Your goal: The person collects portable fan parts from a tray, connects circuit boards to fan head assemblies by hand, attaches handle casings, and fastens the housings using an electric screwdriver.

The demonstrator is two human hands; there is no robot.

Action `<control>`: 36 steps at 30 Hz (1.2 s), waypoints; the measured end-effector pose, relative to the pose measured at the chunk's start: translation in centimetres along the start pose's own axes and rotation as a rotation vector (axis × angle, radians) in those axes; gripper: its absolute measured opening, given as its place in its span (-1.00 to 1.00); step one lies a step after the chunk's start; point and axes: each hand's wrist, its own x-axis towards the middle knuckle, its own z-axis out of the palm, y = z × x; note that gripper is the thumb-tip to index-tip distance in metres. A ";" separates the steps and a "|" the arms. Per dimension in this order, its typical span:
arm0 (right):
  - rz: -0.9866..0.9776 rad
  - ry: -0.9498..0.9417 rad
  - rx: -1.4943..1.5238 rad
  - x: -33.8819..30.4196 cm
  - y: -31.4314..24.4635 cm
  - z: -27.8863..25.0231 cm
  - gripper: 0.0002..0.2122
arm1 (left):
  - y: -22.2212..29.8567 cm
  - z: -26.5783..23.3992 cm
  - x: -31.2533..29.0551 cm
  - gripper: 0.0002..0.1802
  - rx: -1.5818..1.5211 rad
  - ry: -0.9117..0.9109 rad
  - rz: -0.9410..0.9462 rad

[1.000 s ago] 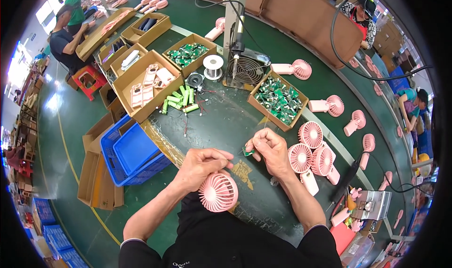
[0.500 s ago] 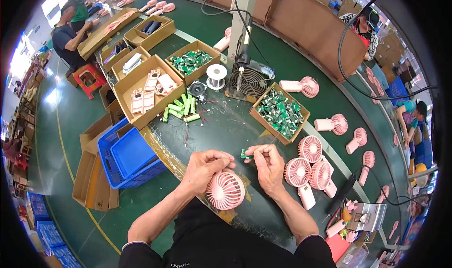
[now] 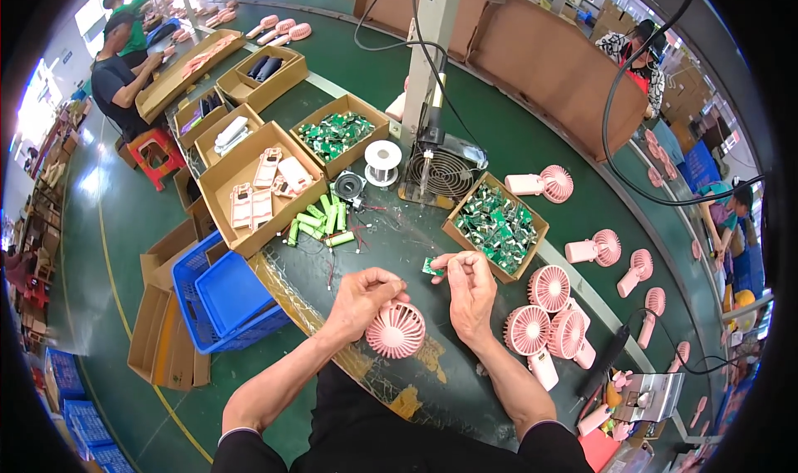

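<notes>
Left hand: the left hand [image 3: 363, 294] is curling closed over the top of a round pink plastic handheld fan [image 3: 396, 329], fingers gripping its rim and holding it just above the near edge of the dark green worktop [image 3: 391, 240].
Right hand: the right hand [image 3: 470, 283] is pinching a small green circuit board [image 3: 432, 267] between thumb and fingertips, the other fingers folded in.
Circuit board: it is sitting just above and to the right of the fan, close to it; whether the two are touching cannot be told.
Cardboard box of green boards [image 3: 497, 224]: it is lying just beyond the right hand, toward the right side of the worktop.
Finished pink fans [image 3: 549, 323]: a cluster is lying at the right edge of the worktop, near the right forearm.
Green cylindrical battery cells [image 3: 320, 221]: they are lying loose toward the left edge, beside a cardboard tray of pale pink housing shells [image 3: 264, 186].
Small black-grilled desk fan [image 3: 439, 174]: it is standing at the far edge, next to a spool of solder wire [image 3: 383, 162].
Blue plastic crate [image 3: 229, 294]: it is sitting below the worktop's left edge.
</notes>
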 end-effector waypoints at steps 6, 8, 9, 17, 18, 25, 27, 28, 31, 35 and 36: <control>-0.038 0.000 -0.062 1.1 0.4 0.4 -0.91 | 0.7 -0.4 1.6 -0.87 -0.100 -0.021 0.039; -0.061 0.023 -0.063 1.4 0.8 0.3 -0.92 | 1.4 -0.3 2.1 -0.88 -0.073 -0.034 0.051; -0.062 0.023 -0.060 1.5 0.8 0.3 -0.92 | 1.7 -0.2 2.2 -0.88 -0.050 -0.041 0.056; -0.110 0.040 -0.099 2.6 1.0 0.7 -0.92 | 3.4 0.5 3.3 -0.90 -0.069 -0.093 0.062; -0.113 0.042 -0.098 2.8 1.1 0.7 -0.92 | 3.6 0.6 3.4 -0.90 -0.092 -0.092 0.054; -0.189 0.032 -0.151 3.2 1.2 0.8 -0.90 | 3.6 1.0 4.5 -0.89 -0.060 -0.110 0.049; -0.192 0.038 -0.148 3.4 1.4 0.7 -0.90 | 3.9 1.1 4.6 -0.88 -0.056 -0.093 0.063; -0.191 0.037 -0.148 3.5 1.4 0.7 -0.90 | 3.9 1.2 4.7 -0.88 -0.053 -0.094 0.064; -0.186 0.047 -0.150 3.8 1.5 0.9 -0.90 | 4.0 1.2 5.0 -0.87 -0.046 -0.092 0.070; -0.175 0.063 -0.166 4.2 1.3 1.4 -0.91 | 3.5 0.7 5.7 -0.89 -0.098 -0.078 0.062; -0.177 0.062 -0.165 4.3 1.4 1.5 -0.91 | 3.5 0.6 5.8 -0.89 -0.106 -0.077 0.070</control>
